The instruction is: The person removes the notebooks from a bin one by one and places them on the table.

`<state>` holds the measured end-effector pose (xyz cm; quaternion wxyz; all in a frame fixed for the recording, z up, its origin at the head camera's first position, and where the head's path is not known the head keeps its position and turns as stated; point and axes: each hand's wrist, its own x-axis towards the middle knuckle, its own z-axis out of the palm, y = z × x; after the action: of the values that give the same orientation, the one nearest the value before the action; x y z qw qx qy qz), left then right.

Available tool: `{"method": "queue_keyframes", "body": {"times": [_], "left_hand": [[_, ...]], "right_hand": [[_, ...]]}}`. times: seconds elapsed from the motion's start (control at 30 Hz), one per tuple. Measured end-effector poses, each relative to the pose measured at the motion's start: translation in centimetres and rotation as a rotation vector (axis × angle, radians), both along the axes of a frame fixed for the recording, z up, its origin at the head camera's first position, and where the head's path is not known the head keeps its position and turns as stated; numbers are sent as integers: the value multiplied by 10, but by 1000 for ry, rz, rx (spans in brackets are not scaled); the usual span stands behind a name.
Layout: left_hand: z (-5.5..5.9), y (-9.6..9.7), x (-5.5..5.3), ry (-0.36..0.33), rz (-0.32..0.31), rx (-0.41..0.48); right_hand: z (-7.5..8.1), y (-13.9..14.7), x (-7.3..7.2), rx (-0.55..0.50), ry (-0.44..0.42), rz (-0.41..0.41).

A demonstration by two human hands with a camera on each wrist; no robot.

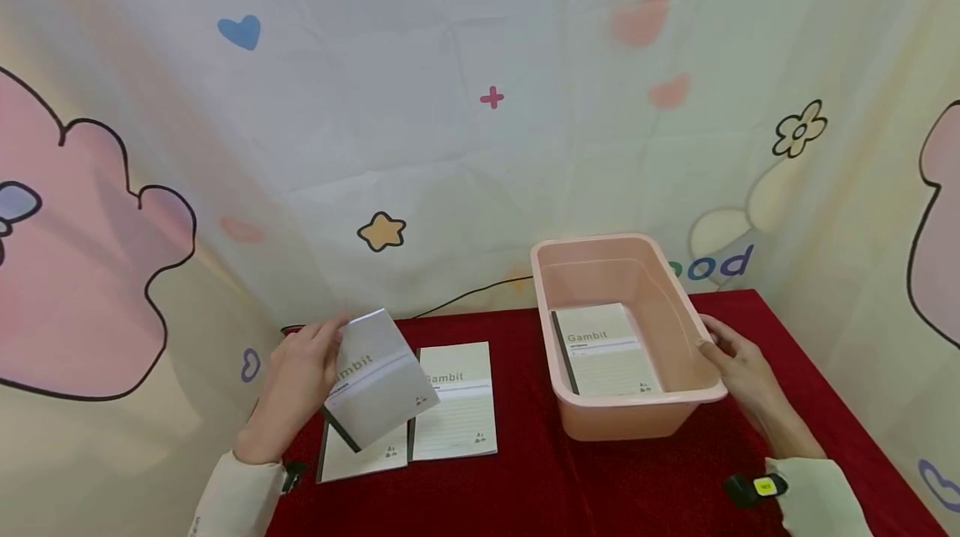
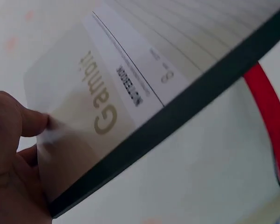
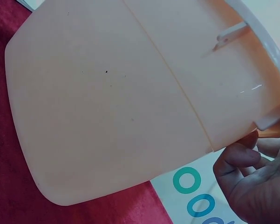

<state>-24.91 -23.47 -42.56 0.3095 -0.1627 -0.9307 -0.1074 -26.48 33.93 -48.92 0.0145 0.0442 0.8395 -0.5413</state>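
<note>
My left hand (image 1: 303, 370) pinches a white Gambit notebook (image 1: 386, 387) by its upper left edge, thumb on the cover. The notebook is tilted and raised over the table, its dark spine (image 2: 177, 114) crossing the left wrist view. Beneath it lie two more notebooks: a left one (image 1: 375, 458), mostly covered, and a right one (image 1: 457, 412), partly covered. My right hand (image 1: 742, 366) grips the right rim of a pink plastic bin (image 1: 615, 420), fingers curled under the edge in the right wrist view. Inside the bin another Gambit notebook (image 1: 611, 362) lies flat, face up.
A dark red cloth (image 1: 525, 487) covers the table. Behind it hangs a pale curtain (image 1: 420, 120) with cartoon prints, close to the table's back edge. A thin black cable (image 1: 465, 297) runs along the curtain's foot, left of the bin.
</note>
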Motion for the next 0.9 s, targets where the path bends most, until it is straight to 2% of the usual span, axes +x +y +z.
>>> {"method": "queue_keyframes", "body": {"times": [0.27, 0.53, 0.6, 0.73, 0.9], "left_hand": [[-29, -48, -12, -308, 18, 4], [-61, -82, -40, -575, 25, 93], [-72, -89, -47, -607, 35, 115], [-98, -101, -63, -606, 68, 139], [-126, -114, -74, -649, 114, 206]], "right_hand": [[4, 1, 0, 5, -5, -14], [6, -1, 1, 6, -15, -20], [6, -1, 2, 8, -9, -21], [5, -1, 3, 14, 4, -16], [3, -2, 3, 2, 3, -14]]}}
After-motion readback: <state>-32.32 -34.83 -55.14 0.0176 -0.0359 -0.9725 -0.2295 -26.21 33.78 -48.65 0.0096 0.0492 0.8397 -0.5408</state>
